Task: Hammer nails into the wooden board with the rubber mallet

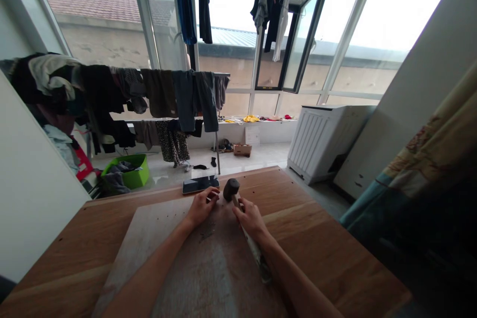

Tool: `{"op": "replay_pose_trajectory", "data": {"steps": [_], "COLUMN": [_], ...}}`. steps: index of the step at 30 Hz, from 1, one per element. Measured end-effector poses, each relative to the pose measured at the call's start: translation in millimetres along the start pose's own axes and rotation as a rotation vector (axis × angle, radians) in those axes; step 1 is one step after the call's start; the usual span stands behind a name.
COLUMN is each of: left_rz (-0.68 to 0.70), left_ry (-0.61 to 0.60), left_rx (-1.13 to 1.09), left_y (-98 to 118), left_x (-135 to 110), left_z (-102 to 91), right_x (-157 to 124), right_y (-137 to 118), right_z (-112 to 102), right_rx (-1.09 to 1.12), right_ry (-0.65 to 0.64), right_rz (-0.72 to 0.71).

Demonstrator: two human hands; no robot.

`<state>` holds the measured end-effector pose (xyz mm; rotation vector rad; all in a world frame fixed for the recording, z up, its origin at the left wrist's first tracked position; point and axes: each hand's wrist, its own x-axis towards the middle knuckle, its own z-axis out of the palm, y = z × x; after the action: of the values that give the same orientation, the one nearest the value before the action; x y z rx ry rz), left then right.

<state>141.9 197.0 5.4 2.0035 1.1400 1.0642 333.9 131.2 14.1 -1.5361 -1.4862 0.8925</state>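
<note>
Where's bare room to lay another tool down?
Bare table wood lies right of the right forearm, and left of the pale board. It's crowded at the far middle: left hand, right hand, mallet and tablet-like device sit close together, with small bits nearby.

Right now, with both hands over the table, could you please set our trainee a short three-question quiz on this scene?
1. Which hand holds the mallet?
2. True or false: the dark-screened device lies just beyond the left hand.
3. Fill in: the basket beyond the wooden table is ____ in colour.

Key: 1. the right hand; 2. true; 3. green.
</note>
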Motion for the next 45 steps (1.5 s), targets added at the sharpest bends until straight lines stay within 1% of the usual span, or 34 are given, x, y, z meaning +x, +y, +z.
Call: {"op": "replay_pose_trajectory", "data": {"steps": [4, 8, 15, 17, 24, 29, 34, 37, 42, 45], "left_rz": [0.016, 0.082, 0.167, 0.193, 0.232, 0.259, 0.288, 0.283, 0.200, 0.192], "left_ry": [0.018, 0.037, -0.022, -0.040, -0.116, -0.100, -0.121, -0.127, -0.109, -0.108], "left_rx": [-0.018, 0.057, 0.230, 0.251, 0.219, 0.216, 0.192, 0.185, 0.162, 0.174], "left_y": [-0.7, -2.3, -0.1, 0.0, -0.2, -0.8, -1.5, -0.8, 2.7, 4.4], "left_x": [-0.4, -0.7, -4.3, -5.2, -7.4, -6.5, -4.9, -4.5, -5.8, -6.7], "left_z": [0.5, 2.0, 6.2, 6.3, 6.0, 7.9, 8.8, 7.8, 4.9, 3.9], "right_x": [0.4, -0.3, -0.3, 0.4, 1.0, 0.0, 0.5, 0.7, -0.5, -0.8], "right_y": [0.3, -1.5, -0.6, 0.4, 2.2, -0.5, -1.0, -0.2, -1.9, -3.2], "right_z": [0.6, -1.1, -0.7, -0.5, -0.1, -1.0, -2.0, -2.0, -2.0, -2.2], "right_rx": [-0.009, -0.005, 0.016, 0.014, 0.009, 0.010, 0.014, 0.016, 0.012, 0.007], "right_ry": [-0.004, -0.006, -0.009, -0.008, -0.007, -0.013, -0.019, -0.022, -0.020, -0.020], "right_rz": [-0.019, -0.025, -0.020, -0.017, -0.013, -0.011, -0.009, -0.005, -0.004, -0.004]}}
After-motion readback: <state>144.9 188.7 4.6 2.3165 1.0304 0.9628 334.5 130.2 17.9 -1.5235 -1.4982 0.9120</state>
